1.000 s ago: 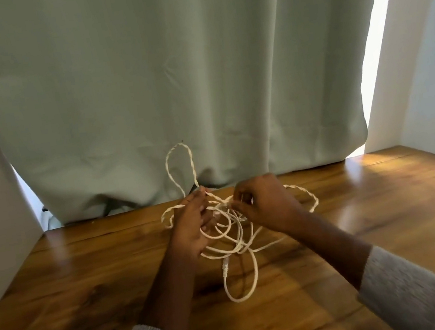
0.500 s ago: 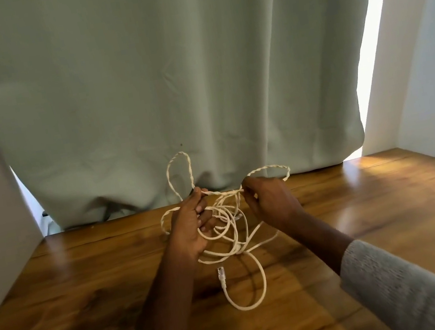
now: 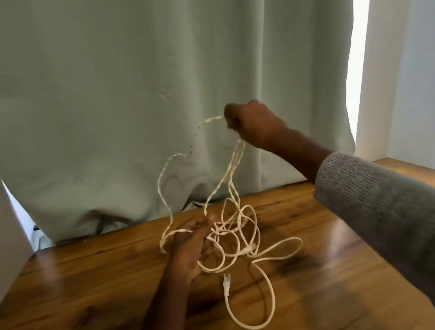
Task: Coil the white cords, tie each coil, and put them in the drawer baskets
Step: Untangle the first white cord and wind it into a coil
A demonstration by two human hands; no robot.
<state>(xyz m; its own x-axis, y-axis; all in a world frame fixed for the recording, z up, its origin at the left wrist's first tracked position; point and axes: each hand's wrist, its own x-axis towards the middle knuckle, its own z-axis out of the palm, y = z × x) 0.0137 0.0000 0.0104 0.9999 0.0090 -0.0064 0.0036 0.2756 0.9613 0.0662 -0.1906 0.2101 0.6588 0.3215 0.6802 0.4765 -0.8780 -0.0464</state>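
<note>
Here the wooden table carries our white cord, a light, limp tangle. Our right hand pinches lifted strands; our left hand grips loops. Best taken near the plug.

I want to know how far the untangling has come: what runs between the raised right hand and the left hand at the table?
In the head view, only twisted white cord strands span from the right hand down to the left hand.
</note>
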